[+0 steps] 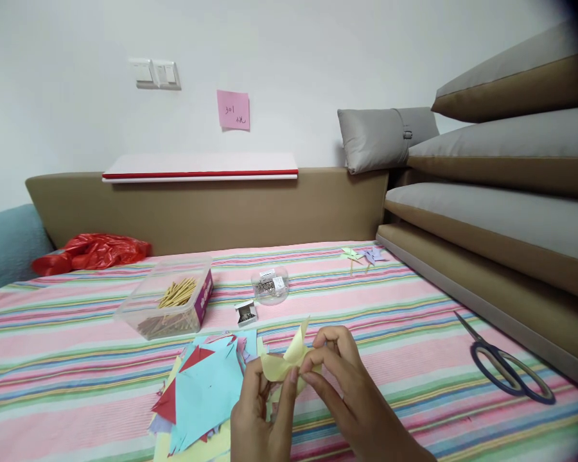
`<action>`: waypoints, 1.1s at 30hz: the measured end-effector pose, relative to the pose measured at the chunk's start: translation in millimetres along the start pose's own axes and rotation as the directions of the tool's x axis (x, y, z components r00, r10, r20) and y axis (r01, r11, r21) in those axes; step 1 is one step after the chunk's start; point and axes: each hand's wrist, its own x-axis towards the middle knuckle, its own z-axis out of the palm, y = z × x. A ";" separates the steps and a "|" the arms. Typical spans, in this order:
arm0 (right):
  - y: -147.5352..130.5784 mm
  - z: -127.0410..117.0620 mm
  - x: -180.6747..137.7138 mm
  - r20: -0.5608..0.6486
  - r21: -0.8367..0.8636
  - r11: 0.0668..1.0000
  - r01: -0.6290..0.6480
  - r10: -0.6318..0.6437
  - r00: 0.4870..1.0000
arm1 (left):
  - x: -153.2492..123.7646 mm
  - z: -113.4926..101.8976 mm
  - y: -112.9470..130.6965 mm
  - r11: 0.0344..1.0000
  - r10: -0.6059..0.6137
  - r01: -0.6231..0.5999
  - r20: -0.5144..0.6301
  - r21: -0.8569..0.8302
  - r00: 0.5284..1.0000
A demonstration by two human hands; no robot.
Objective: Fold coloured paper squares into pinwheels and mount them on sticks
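One yellow paper [293, 351] is held clamped in the grip of both the left hand [257, 417] and the right hand [351, 398], fingers curled, with one pair of scissors [481, 351] laid well apart.

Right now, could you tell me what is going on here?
A person holds a pale yellow paper piece pinched between the left hand and the right hand above a pink striped bedsheet. A pile of blue, red and yellow cut paper lies left of them, a clear plastic box of wooden sticks behind it, and dark-handled scissors to the right.
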 end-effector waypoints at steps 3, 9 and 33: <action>-3.1 -3.1 0.8 0.033 0.036 0.999 -0.021 0.020 0.999 | 0.4 -1.9 -1.4 1.000 0.012 -0.012 0.009 0.006 1.000; -5.4 -6.0 1.6 0.044 0.062 0.997 -0.051 0.048 0.998 | 1.6 -5.2 -6.3 1.000 -0.027 0.026 0.092 0.014 0.995; -9.3 -7.1 2.3 -0.023 0.156 0.988 -0.003 0.007 1.000 | 2.6 -5.7 7.7 0.987 0.128 -0.141 0.140 0.084 0.982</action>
